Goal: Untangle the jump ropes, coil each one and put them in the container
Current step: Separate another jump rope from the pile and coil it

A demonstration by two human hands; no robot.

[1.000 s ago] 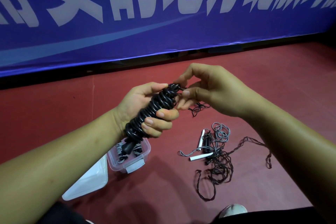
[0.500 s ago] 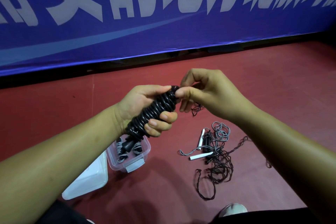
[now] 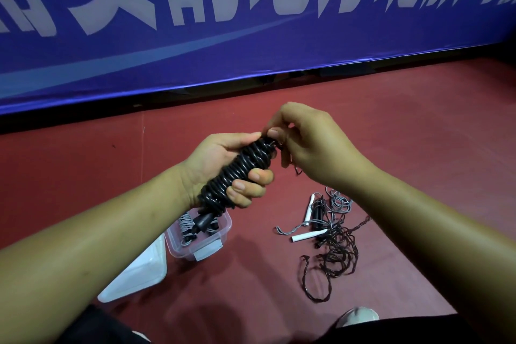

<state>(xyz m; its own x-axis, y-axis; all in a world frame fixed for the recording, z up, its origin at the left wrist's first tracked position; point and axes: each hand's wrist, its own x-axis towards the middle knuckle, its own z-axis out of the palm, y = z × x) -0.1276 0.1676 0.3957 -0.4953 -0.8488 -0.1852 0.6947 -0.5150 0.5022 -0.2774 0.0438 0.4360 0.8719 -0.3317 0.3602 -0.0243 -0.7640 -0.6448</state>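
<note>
Right hand (image 3: 315,148) has shifted, pinching atop the coiled rope (image 3: 237,173); left hand (image 3: 216,160) grips it.

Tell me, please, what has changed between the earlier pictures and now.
The right hand closed in leftward and now pinches the top end of the coiled black rope. The left hand keeps its grip round it; the container, the lid and the tangled ropes on the floor stayed put.

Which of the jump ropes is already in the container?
The grey coiled rope, lying in the clear container. The black rope is gripped in the left hand; the other ropes lie tangled on the floor.
</note>
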